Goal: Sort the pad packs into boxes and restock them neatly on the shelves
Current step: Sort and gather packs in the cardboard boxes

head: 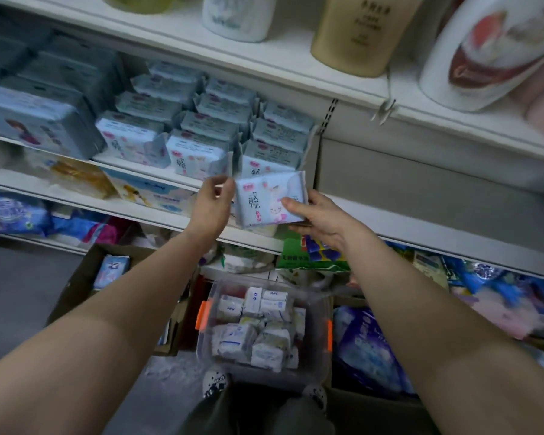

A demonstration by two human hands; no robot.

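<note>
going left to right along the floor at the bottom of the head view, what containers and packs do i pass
cardboard box holding one light blue pad pack → clear plastic bin with orange latches, full of small white packs → dark blue pack

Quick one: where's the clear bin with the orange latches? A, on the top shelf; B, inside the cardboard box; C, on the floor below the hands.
C: the clear bin, full of small white packs, sits on the floor beneath both hands, beside the cardboard box.
</note>
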